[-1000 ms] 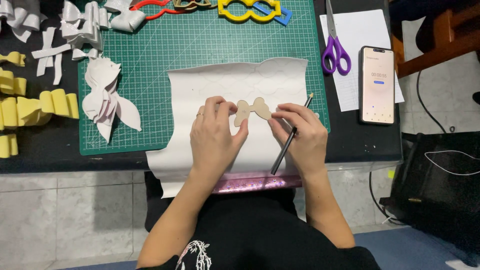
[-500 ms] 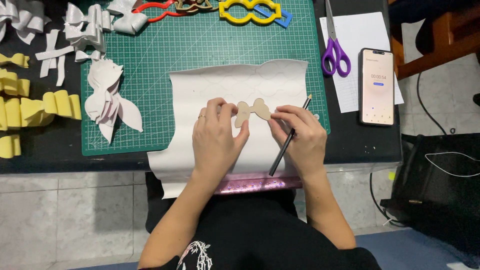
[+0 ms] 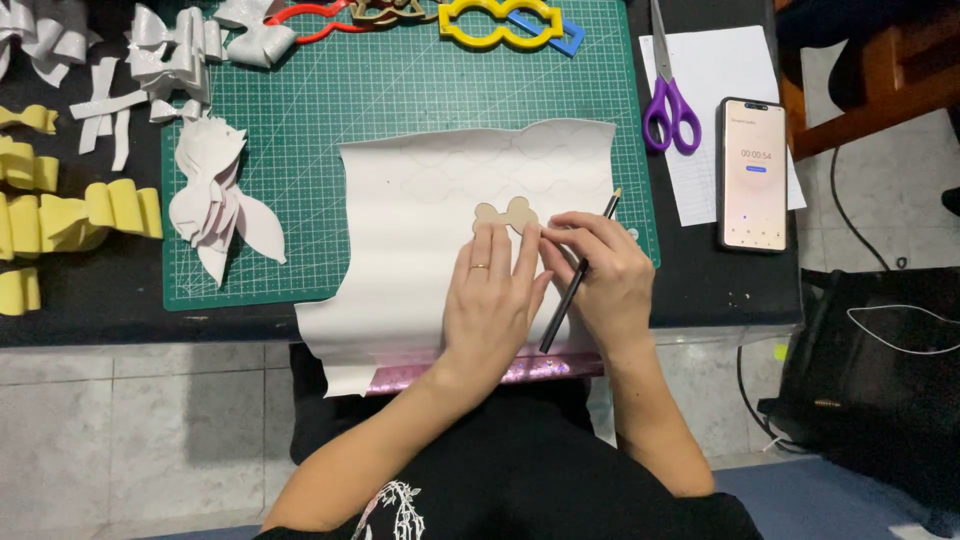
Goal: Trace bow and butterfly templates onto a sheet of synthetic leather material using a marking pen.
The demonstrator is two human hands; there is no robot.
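A green gridded cutting mat (image 3: 400,100) is covering the black table. On it, the left hand (image 3: 492,300) is lying flat, fingers pressing a small tan bow-shaped template (image 3: 506,214) onto a curling white sheet (image 3: 420,240). The right hand (image 3: 600,275) is pinching a slim dark pencil (image 3: 578,275), wrist bent inward.

purple scissors (image 3: 671,105), phone (image 3: 753,173), yellow stencil (image 3: 503,22), silver bows (image 3: 175,52), yellow bows (image 3: 75,210)

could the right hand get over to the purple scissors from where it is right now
Probably yes. The purple scissors lie in the open up and right of the right hand, nothing lying between. But that hand holds a pencil, so it would likely have to set it down first.
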